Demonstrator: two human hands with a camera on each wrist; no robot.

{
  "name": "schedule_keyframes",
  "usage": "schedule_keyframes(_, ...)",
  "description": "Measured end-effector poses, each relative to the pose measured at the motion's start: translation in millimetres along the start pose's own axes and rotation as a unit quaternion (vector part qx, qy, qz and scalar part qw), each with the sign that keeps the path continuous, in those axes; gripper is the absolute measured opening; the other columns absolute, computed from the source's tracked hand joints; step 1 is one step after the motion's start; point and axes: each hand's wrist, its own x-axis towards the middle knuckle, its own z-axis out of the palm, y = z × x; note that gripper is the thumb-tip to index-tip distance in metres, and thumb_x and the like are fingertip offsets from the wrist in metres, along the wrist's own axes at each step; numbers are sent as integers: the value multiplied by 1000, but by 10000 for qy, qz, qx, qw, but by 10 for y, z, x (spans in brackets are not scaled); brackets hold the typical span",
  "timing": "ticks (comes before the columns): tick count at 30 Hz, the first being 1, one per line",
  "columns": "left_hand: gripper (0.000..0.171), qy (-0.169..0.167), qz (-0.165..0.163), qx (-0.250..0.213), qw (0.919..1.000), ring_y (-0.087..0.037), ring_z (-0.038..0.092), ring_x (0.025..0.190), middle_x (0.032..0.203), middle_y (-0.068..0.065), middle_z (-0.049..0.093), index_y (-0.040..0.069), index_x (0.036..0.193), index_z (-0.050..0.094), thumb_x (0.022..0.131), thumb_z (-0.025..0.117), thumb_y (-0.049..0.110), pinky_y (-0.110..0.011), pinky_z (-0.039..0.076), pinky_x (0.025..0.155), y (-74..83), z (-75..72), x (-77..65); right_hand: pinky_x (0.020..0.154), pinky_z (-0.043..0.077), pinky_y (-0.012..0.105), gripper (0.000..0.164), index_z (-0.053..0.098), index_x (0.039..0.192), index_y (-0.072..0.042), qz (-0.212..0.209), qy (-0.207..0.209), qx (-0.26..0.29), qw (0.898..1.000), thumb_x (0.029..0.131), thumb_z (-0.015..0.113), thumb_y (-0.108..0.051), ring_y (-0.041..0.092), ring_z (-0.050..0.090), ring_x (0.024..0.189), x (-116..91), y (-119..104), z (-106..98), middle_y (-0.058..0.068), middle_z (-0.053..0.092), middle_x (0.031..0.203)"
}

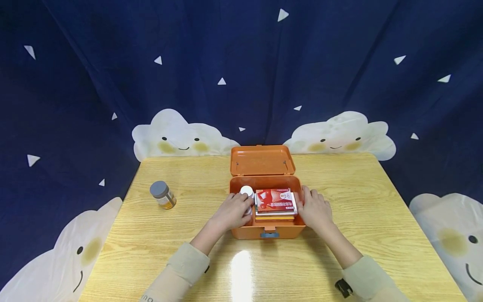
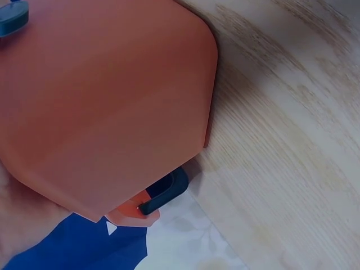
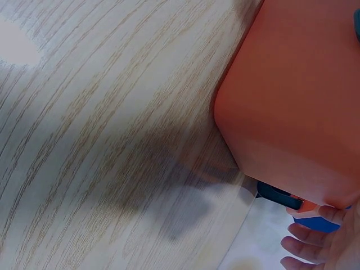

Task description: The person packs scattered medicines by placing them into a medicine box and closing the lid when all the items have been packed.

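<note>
An orange lidded box [image 1: 249, 232] stands on the table with its lid [image 1: 262, 160] raised. Inside, a red medicine box [image 1: 274, 199] tops a stack of flat cartons. White-capped bottles sit at the left end; one white cap [image 1: 247, 191] shows behind my left hand [image 1: 233, 210]. That hand reaches over the left wall, its fingers and thumb around a nearer white bottle [image 1: 247, 211], mostly hidden. My right hand [image 1: 315, 209] is at the right wall, thumb side over the rim by the cartons. In the right wrist view its fingers [image 3: 306, 248] are spread loosely outside the box.
A grey-capped jar [image 1: 163, 195] with a yellowish label stands on the left part of the wooden table [image 1: 362, 209]. A blue latch [image 1: 269, 235] is on the box's front. Dark blue cloth [image 1: 241, 63] with clouds and white triangles hangs behind the table.
</note>
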Motion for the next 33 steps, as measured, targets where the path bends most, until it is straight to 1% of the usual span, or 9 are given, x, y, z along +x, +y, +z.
schedule_keyframes(3, 37, 135, 37, -172, 9998, -22, 51, 101, 105, -4, 56, 11, 116, 57, 84, 60, 29, -41, 37, 90, -21, -12, -4, 78, 38, 59, 50, 37, 133, -2, 2, -16, 7, 10000, 90, 45, -26, 45, 47, 102, 0, 1, -2, 27, 48, 116)
schedule_keyframes(6, 35, 380, 39, -291, 9988, -21, 50, 101, 107, -3, 56, 11, 115, 58, 85, 57, 28, -41, 37, 90, -50, -22, -4, 79, 38, 59, 50, 36, 133, -2, 9, -37, 12, 10000, 90, 45, -26, 45, 47, 103, 1, 1, -7, 27, 48, 117)
schedule_keyframes(10, 30, 885, -50, -411, 9952, -21, 50, 100, 108, -2, 55, 12, 112, 57, 86, 56, 28, -41, 36, 92, -94, -41, -3, 79, 38, 59, 50, 36, 133, -2, 0, -54, 16, 10000, 90, 46, -26, 45, 47, 103, 4, 3, -16, 26, 47, 116)
schedule_keyframes(14, 31, 1446, -186, -469, 9882, -23, 50, 104, 110, -5, 55, 11, 113, 57, 87, 55, 27, -42, 34, 96, -153, -69, -13, 79, 38, 58, 50, 36, 133, -2, -5, -56, 16, 10000, 90, 46, -26, 44, 47, 103, 7, 2, -22, 26, 48, 115)
schedule_keyframes(18, 31, 1905, -379, -476, 9798, -26, 49, 107, 112, -8, 55, 9, 113, 57, 86, 55, 23, -44, 32, 97, -226, -67, -32, 78, 38, 58, 49, 37, 132, -3, -8, -33, 0, 10000, 91, 44, -28, 44, 47, 103, 12, -3, -20, 26, 48, 115)
schedule_keyframes(21, 30, 2261, -520, -462, 9716, -27, 49, 105, 111, -9, 56, 8, 111, 57, 85, 56, 22, -45, 33, 95, -283, -53, -51, 79, 38, 58, 48, 38, 132, -3, -17, -5, -7, 10000, 92, 43, -29, 44, 47, 102, 12, -4, -15, 26, 49, 115)
schedule_keyframes(27, 32, 3049, -687, -382, 9491, -28, 50, 101, 107, -11, 56, 5, 109, 58, 82, 54, 22, -45, 34, 92, -399, -1, -97, 78, 39, 59, 49, 38, 132, -2, -34, 31, -15, 10000, 90, 46, -26, 45, 48, 101, 3, 2, -7, 26, 49, 112)
schedule_keyframes(30, 33, 3306, -745, -355, 9402, -29, 50, 102, 108, -13, 56, 4, 109, 57, 82, 52, 22, -45, 34, 92, -459, 35, -117, 78, 39, 58, 50, 38, 132, -2, -38, 47, -10, 10000, 89, 47, -26, 45, 48, 100, 0, 6, -3, 26, 49, 112)
schedule_keyframes(33, 34, 3416, -848, -301, 9355, -30, 50, 103, 108, -14, 56, 3, 110, 57, 82, 54, 21, -45, 33, 93, -521, 63, -139, 76, 39, 58, 49, 38, 131, -3, -53, 67, -10, 10000, 89, 47, -25, 44, 48, 99, 0, 10, 4, 25, 50, 110)
